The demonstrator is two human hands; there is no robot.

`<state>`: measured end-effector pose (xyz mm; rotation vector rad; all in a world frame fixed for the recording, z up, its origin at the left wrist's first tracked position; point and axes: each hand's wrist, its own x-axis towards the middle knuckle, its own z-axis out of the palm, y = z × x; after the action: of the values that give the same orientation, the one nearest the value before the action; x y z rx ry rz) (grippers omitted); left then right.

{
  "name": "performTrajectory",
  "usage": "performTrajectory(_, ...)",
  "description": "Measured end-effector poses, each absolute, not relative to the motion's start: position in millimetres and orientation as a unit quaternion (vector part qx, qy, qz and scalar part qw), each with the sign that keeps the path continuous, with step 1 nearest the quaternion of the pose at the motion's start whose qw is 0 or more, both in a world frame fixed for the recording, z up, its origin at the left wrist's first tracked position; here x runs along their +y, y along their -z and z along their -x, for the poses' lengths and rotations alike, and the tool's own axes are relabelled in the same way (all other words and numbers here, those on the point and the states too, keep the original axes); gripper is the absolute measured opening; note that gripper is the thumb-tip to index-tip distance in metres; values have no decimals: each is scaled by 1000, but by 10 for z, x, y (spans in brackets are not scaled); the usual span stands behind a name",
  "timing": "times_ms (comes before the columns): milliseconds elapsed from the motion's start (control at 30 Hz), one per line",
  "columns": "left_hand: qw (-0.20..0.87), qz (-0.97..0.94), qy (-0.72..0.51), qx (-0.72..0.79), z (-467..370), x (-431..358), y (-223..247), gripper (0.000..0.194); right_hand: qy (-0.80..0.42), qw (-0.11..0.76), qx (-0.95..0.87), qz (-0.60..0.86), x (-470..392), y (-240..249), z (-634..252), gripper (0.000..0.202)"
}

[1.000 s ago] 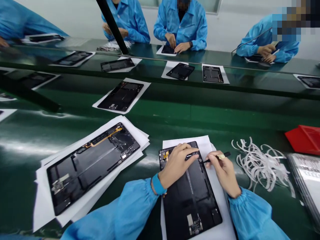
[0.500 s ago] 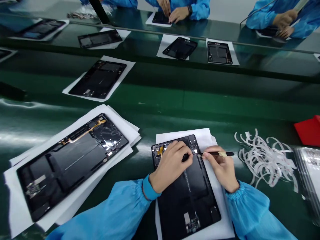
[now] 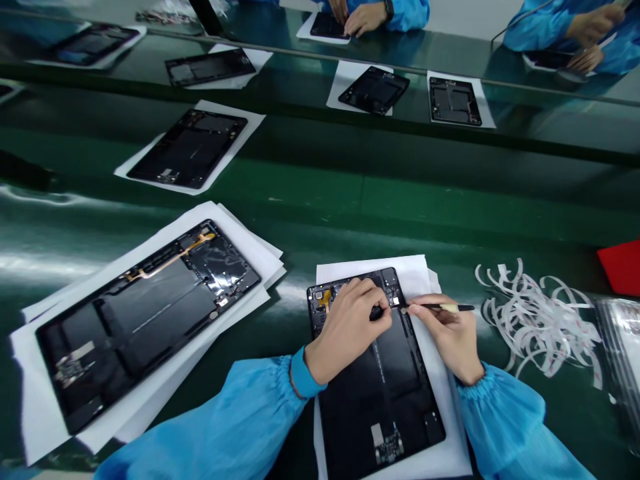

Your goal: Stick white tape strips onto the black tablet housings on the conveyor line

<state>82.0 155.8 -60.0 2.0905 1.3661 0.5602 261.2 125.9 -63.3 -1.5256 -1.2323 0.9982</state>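
An open tablet housing (image 3: 400, 373) with its inner parts exposed lies on white paper in front of me. My left hand (image 3: 353, 323) rests over its upper part, fingers curled and pinching a small black piece (image 3: 376, 312), whose kind I cannot make out. At the housing's upper right edge, my right hand (image 3: 447, 333) grips a slim black and cream tool (image 3: 453, 307) that looks like tweezers. The tool's tip meets the edge close to my left fingers. A yellow flex cable (image 3: 326, 299) shows beside my left hand, which hides part of the housing.
Left of me, another open tablet housing (image 3: 150, 327) lies on stacked paper sheets. To the right are a heap of white curled strips (image 3: 545, 323), clear trays (image 3: 623, 360) and a red object (image 3: 620, 267). More housings lie farther back, where co-workers' hands (image 3: 367, 19) work.
The view has shifted slightly. Both hands keep nearly the same pose at the housing's upper right edge, still holding the black piece and the slim tool.
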Motion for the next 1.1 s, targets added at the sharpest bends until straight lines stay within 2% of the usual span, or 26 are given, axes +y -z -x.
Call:
performTrajectory(200,294,-779,-203,515,-817,1558,601,10,-429,427,-516,606,1279,634,-2617,14)
performTrajectory(900,291,-781,-166,527,-836,1545,526,9,-420,461,-515,589,1270,749,-2710,13)
performTrajectory(1100,323,-763,-170,533,-840,1590,492,8,-435,467,-497,588,1266,717,-2709,16)
